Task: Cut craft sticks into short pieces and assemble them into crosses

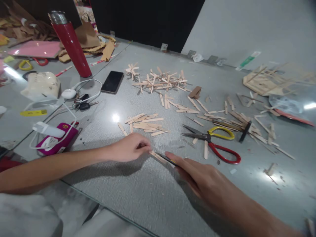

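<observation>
My left hand (132,147) pinches the end of a small wooden craft stick (158,157) just above the table. My right hand (197,174) is wrapped round a slim dark tool with a bit of yellow, which looks like a craft knife (169,160). Its narrow tip lies along the stick, close to my left fingertips. Most of the handle is hidden in my right palm. Beyond my left hand lies a loose pile of craft sticks (148,124). Scissors (209,136) with one yellow and one red handle rest half open, up and right of the knife.
More sticks (163,80) are heaped farther back and at right. A phone (112,82), red flask (71,47), keys (84,104) and purple power strip (58,138) with a cable occupy the left. A stick frame (265,80) stands at back right; the table edge (111,210) runs in front.
</observation>
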Demonstrator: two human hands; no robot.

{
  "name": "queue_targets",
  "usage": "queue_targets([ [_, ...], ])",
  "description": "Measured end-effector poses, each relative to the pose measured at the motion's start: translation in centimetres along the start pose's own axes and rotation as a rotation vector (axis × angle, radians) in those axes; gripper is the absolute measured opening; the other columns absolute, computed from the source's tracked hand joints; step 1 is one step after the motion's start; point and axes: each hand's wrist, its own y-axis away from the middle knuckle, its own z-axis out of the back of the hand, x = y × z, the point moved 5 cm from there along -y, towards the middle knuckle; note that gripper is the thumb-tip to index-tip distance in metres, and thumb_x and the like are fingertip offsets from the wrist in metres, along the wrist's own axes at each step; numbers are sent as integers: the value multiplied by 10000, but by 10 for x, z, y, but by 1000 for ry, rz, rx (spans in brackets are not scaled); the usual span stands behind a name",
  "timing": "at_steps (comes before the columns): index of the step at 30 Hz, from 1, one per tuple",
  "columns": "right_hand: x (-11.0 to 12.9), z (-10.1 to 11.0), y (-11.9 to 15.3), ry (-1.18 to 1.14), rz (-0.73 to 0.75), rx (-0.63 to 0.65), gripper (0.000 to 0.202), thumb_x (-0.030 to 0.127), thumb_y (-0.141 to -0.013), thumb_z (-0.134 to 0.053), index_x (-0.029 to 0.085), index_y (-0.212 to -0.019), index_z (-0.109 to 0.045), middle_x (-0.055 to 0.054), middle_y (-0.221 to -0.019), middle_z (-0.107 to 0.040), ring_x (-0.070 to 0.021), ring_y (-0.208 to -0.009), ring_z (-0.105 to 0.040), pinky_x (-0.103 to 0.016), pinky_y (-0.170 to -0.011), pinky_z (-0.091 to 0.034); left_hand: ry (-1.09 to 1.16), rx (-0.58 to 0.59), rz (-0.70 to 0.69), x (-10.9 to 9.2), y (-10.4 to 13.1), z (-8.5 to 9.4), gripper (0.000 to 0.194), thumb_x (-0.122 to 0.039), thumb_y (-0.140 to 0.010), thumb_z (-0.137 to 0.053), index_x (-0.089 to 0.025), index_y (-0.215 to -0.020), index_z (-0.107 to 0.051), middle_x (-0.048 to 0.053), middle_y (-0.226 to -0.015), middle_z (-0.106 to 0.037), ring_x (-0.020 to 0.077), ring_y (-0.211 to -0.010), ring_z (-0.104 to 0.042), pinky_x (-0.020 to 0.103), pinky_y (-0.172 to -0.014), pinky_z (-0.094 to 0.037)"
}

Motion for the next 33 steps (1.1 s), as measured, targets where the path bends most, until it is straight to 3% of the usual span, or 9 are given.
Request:
queue_targets([
  [8,-2,-22,16,10,22,-21,514,148,-1097,-377,213,-1599,-466,-53,-890,-741,-157,-617,-678,-273,-630,-625,-40,-28,17,2,1,-1,316,-247,-946,-511,-191,-635,-536,-37,-556,-430,121,-545,-359,251,-537,-244],
  [16,1,-23,13,49,40,-11,576,85,-1060,-378,196,-1624,-419,-47,-880,-722,-157,-623,-679,-274,-625,-628,-66,-39,-11,2,1,-1,321,-279,-961,-516,-177,-660,-562,-39,-561,-451,116,-545,-376,251,-551,-261],
  [25,11,-23,16,264,53,37,912,-111,-788,-357,148,-1657,-260,-45,-913,-689,-167,-570,-661,-297,-532,-597,-97,-40,-42,2,3,-2,322,-267,-979,-500,-185,-668,-516,-58,-559,-390,114,-545,-335,261,-586,-276],
  [33,35,-26,18,581,47,-41,977,-85,-719,-469,74,-1659,-253,-46,-836,-664,-194,-535,-628,-296,-431,-518,-127,-47,-147,-1,5,-3,316,-253,-986,-482,-188,-677,-483,-64,-569,-363,107,-538,-318,261,-591,-268],
])
